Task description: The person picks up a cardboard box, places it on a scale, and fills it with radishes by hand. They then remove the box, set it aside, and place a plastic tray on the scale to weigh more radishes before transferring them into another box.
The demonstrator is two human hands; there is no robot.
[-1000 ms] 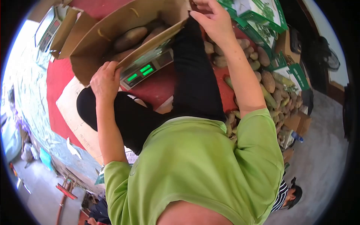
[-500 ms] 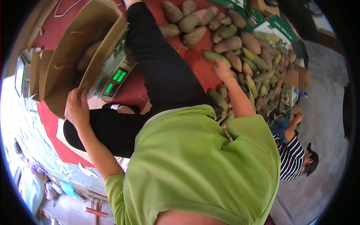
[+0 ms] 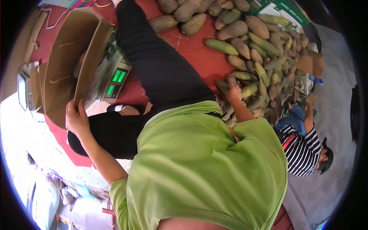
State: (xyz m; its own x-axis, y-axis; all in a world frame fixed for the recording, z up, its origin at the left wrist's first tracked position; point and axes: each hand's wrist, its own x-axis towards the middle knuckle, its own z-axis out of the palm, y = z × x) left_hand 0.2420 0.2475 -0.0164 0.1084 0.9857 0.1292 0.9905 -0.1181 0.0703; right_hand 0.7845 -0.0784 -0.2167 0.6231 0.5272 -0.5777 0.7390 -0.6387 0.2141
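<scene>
My left hand [image 3: 78, 119] pinches the lower edge of a brown cardboard box [image 3: 86, 63] with cord handles. Some brown tubers lie partly hidden inside it. The box sits tilted at a digital scale [image 3: 116, 78] with green lit numbers. On the right, my right hand [image 3: 234, 93] is closed round a brownish tuber [image 3: 231, 79] at the near edge of a large pile. Beside it are green and brown tubers, and a long green one [image 3: 221, 46] lies farther up on the red surface [image 3: 191, 55].
Larger brown tubers [image 3: 187, 10] lie at the top. A green and white carton [image 3: 287, 12] stands behind the pile. At the right, another person [image 3: 301, 153] in a striped shirt bends beside the pile, near an open cardboard box [image 3: 311, 63]. My black-trousered legs [image 3: 161, 69] stretch between scale and pile.
My right hand has moved down from the long green tuber, which remains in place, and has closed on a brownish one. My left hand stays on the box edge. The view has shifted slightly.
</scene>
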